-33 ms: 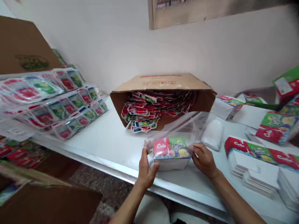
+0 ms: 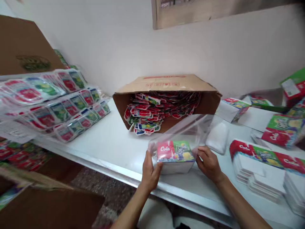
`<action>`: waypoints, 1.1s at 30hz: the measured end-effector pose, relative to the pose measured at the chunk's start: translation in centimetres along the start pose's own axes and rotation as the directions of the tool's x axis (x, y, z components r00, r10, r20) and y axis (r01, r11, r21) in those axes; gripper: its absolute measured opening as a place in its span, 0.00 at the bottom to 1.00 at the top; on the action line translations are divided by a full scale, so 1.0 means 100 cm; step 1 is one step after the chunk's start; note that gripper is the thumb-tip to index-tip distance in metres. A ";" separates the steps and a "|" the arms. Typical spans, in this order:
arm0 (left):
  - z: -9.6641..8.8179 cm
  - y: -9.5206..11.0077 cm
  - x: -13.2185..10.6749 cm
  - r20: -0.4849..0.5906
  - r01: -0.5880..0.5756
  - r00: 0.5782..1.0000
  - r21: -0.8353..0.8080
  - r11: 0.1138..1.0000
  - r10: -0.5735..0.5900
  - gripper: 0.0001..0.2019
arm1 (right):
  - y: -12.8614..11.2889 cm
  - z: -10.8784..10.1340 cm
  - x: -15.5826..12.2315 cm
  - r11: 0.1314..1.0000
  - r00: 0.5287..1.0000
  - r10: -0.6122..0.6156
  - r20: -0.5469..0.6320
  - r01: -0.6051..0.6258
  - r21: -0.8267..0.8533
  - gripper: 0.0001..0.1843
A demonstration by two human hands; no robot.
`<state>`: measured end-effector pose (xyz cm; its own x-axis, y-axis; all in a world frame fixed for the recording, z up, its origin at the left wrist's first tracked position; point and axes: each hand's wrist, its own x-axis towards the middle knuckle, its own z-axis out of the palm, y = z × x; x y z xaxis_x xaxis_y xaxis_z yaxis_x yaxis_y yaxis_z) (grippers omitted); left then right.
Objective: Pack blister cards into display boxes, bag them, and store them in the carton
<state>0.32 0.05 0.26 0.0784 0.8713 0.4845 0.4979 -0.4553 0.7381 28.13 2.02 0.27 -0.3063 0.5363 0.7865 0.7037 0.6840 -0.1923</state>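
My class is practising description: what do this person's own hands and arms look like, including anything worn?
The left hand and right hand wear no gloves. The left forearm and right forearm are bare where they show, narrowing towards the hands, with no sleeve, watch or bracelet visible. Small rings or markings cannot be made out.

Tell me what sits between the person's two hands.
Between the left hand and right hand sits a Cola-and-Sprite box, with clear plastic stretching up behind it, as the head view shows.

hands [image 2: 150, 171] apart, both gripping
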 end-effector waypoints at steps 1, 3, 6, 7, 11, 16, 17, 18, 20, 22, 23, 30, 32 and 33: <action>0.002 0.003 0.002 0.014 -0.002 1.000 0.026 1.000 0.002 0.31 | -0.001 -0.002 -0.001 0.999 0.999 0.015 0.036 -0.016 0.032 0.10; 0.004 0.007 0.003 0.032 -0.012 0.999 0.069 0.998 0.010 0.29 | -0.001 -0.006 -0.003 0.986 0.991 0.091 0.098 -0.104 0.130 0.09; 0.006 0.009 0.000 0.034 -0.042 0.999 0.106 0.994 0.038 0.30 | 0.001 -0.008 -0.002 0.860 0.927 0.314 0.205 -0.369 0.353 0.22; 0.006 0.009 -0.002 0.035 -0.044 0.999 0.114 0.992 0.041 0.30 | 0.001 -0.008 0.000 0.785 0.896 0.372 0.244 -0.444 0.432 0.32; 0.002 0.009 -0.002 0.041 -0.060 0.998 0.138 0.989 0.055 0.30 | 0.000 -0.005 0.018 0.633 0.835 0.347 0.427 -0.544 0.551 0.62; 0.000 0.007 0.000 0.103 -0.062 0.993 0.124 0.990 0.049 0.32 | -0.009 0.002 0.017 0.631 0.741 0.305 0.599 -0.628 0.456 0.56; 0.002 0.005 -0.002 0.114 -0.061 0.992 0.121 0.991 0.047 0.31 | -0.012 0.005 0.011 0.624 0.731 0.324 0.601 -0.642 0.445 0.52; 0.004 0.004 -0.005 0.118 -0.060 0.992 0.117 0.991 0.046 0.30 | -0.014 0.008 0.003 0.617 0.730 0.348 0.589 -0.651 0.443 0.48; 0.007 0.001 -0.012 0.122 -0.041 0.992 0.101 0.994 0.029 0.28 | -0.017 0.014 -0.013 0.600 0.734 0.385 0.560 -0.660 0.453 0.41; 0.005 -0.001 -0.018 0.139 0.008 0.990 0.070 0.997 -0.018 0.32 | -0.016 0.014 -0.025 0.609 0.725 0.400 0.560 -0.667 0.429 0.40; 0.001 -0.001 -0.017 0.150 0.045 0.987 0.042 0.998 -0.051 0.37 | -0.014 0.013 -0.028 0.623 0.713 0.408 0.570 -0.674 0.397 0.44; -0.014 0.010 0.028 0.172 0.111 0.984 -0.335 0.936 -0.055 0.64 | -0.013 -0.004 0.015 0.528 0.771 0.384 0.509 -0.635 0.564 0.72; -0.003 0.011 0.033 0.191 0.135 0.980 -0.423 0.896 -0.058 0.63 | -0.022 0.005 0.022 0.468 0.760 0.360 0.541 -0.649 0.599 0.68; 0.003 0.009 0.031 0.194 0.156 0.978 -0.455 0.877 -0.073 0.63 | -0.026 0.011 0.020 0.428 0.728 0.369 0.578 -0.685 0.590 0.64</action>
<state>1.30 2.42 2.28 0.2076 0.9212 0.3290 0.0561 -0.3470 0.9362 24.98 1.85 1.76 -0.3338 0.9285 0.1627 0.1327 0.2172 -0.9671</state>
